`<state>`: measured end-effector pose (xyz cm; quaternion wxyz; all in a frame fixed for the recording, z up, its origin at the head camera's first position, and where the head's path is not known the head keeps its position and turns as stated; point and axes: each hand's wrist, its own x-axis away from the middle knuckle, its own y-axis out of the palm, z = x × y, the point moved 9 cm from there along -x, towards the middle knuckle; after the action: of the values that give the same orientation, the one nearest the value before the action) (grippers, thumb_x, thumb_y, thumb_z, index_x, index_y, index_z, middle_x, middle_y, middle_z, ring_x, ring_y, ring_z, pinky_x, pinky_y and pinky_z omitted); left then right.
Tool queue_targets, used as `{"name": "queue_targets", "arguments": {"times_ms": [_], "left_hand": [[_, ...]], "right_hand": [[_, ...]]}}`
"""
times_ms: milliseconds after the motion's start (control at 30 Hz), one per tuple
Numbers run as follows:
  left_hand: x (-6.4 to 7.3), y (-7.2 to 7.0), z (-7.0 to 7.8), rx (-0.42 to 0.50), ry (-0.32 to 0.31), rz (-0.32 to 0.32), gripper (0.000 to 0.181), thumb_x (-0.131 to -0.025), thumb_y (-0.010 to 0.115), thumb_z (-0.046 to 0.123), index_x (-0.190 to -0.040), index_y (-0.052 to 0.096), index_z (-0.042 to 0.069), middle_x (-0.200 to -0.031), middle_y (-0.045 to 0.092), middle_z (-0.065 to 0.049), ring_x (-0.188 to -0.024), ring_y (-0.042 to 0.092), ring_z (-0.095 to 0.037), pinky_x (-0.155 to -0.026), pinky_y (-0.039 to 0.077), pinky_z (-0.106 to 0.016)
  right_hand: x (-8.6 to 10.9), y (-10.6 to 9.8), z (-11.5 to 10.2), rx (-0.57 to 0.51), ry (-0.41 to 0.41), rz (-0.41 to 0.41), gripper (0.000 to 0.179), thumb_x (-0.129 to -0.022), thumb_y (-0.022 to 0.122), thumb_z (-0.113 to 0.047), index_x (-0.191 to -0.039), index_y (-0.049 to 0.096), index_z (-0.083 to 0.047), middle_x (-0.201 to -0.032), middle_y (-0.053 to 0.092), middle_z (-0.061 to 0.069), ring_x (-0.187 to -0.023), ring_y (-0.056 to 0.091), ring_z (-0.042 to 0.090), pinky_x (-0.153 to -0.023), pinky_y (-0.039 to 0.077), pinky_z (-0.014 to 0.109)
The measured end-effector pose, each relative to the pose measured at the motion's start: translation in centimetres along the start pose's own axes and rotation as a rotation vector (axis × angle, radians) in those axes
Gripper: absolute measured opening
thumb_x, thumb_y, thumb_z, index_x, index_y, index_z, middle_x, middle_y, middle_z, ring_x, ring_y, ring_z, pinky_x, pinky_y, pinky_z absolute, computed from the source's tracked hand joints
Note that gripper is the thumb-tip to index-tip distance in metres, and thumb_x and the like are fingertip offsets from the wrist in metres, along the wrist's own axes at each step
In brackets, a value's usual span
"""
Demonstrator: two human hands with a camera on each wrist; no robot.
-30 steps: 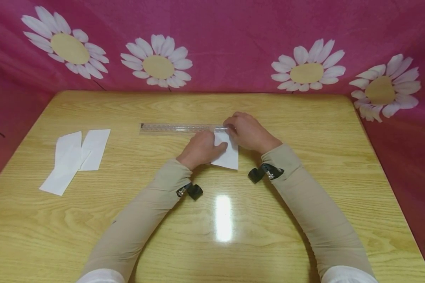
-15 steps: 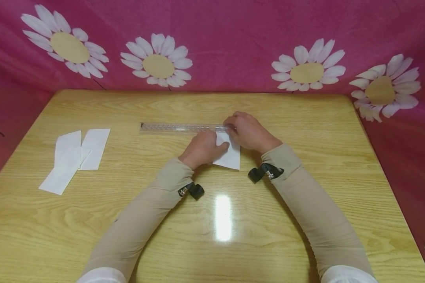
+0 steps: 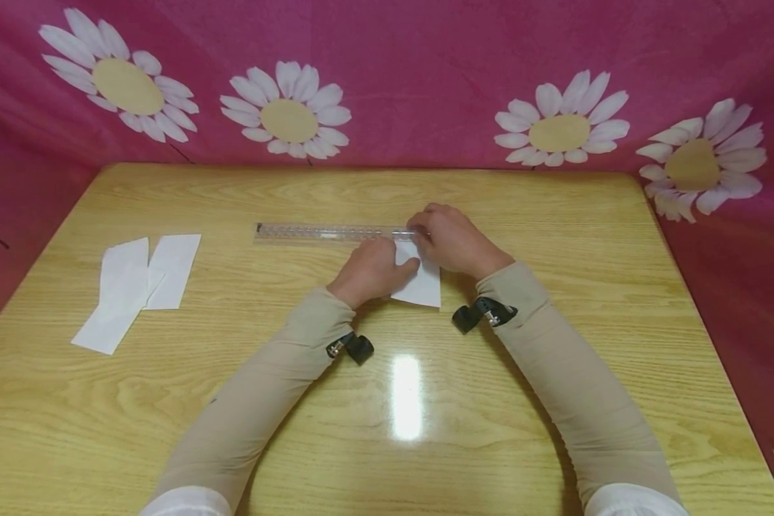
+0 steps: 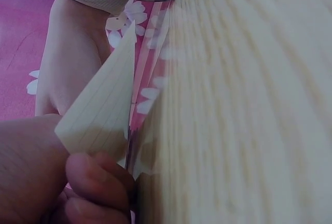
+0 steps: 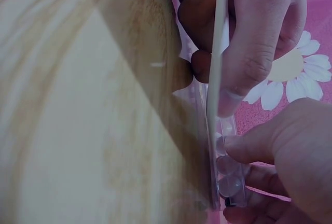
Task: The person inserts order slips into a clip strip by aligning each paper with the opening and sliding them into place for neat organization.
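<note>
A small white piece of paper [image 3: 426, 290] is pinched in my left hand [image 3: 370, 271], thumb on top and the other fingers curled below. Its far edge meets the clear plastic ruler [image 3: 325, 233], which lies crosswise on the table. My right hand [image 3: 456, 240] grips the ruler's right end. In the right wrist view, the right thumb [image 5: 251, 143] presses the ruler [image 5: 228, 169], with the fingers on its other side, and the paper [image 5: 215, 58] shows edge-on. Faint lines mark the paper [image 4: 106, 102] in the left wrist view, where it slants up from the tabletop.
Two torn white paper pieces [image 3: 124, 276] lie overlapping on the left of the wooden table [image 3: 522, 416]. Behind the table's far edge hangs a pink cloth [image 3: 419, 86] with large daisies. A small black camera [image 3: 467, 319] is strapped at each wrist.
My left hand and the paper have shifted slightly to the right along the ruler. The right hand and the ruler stay in place.
</note>
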<state>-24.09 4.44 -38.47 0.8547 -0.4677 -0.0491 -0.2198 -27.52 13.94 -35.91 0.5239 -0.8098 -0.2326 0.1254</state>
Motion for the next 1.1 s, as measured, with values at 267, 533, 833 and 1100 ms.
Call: {"name": "queue_targets", "arguments": {"times_ms": [267, 533, 833, 1100], "left_hand": [[0.0, 0.0, 0.2, -0.002, 0.007, 0.002, 0.040, -0.104, 0.056, 0.038, -0.078, 0.063, 0.009, -0.056, 0.061, -0.001, -0.048, 0.057, -0.014, -0.056, 0.045, -0.029], [0.0, 0.1, 0.5, 0.001, 0.017, -0.001, 0.039, -0.104, 0.056, 0.037, -0.078, 0.062, 0.009, -0.057, 0.061, -0.002, -0.047, 0.055, -0.014, -0.056, 0.044, -0.029], [0.2, 0.1, 0.5, -0.023, 0.045, 0.007, 0.041, -0.104, 0.057, 0.040, -0.077, 0.063, 0.010, -0.058, 0.063, -0.003, -0.048, 0.059, -0.015, -0.056, 0.046, -0.029], [0.0, 0.0, 1.1, -0.095, 0.098, 0.026, 0.046, -0.105, 0.053, 0.041, -0.069, 0.056, 0.014, -0.061, 0.054, -0.001, -0.053, 0.050, -0.014, -0.057, 0.042, -0.030]], "right_hand": [[0.1, -0.1, 0.0, 0.005, -0.015, 0.010, 0.032, -0.103, 0.058, -0.013, -0.130, 0.068, 0.000, -0.119, 0.069, 0.018, -0.112, 0.062, 0.034, -0.106, 0.049, 0.048], [0.1, -0.1, 0.1, 0.002, -0.021, 0.010, 0.032, -0.103, 0.057, -0.013, -0.130, 0.068, 0.000, -0.119, 0.069, 0.018, -0.111, 0.062, 0.033, -0.105, 0.049, 0.047], [0.0, 0.1, -0.2, 0.000, -0.041, 0.004, 0.033, -0.103, 0.056, -0.013, -0.131, 0.066, 0.002, -0.119, 0.068, 0.020, -0.111, 0.062, 0.034, -0.105, 0.049, 0.048], [0.0, 0.0, -0.2, 0.016, -0.050, 0.017, 0.031, -0.103, 0.056, -0.012, -0.128, 0.068, 0.002, -0.116, 0.069, 0.019, -0.109, 0.063, 0.034, -0.104, 0.049, 0.049]]}}
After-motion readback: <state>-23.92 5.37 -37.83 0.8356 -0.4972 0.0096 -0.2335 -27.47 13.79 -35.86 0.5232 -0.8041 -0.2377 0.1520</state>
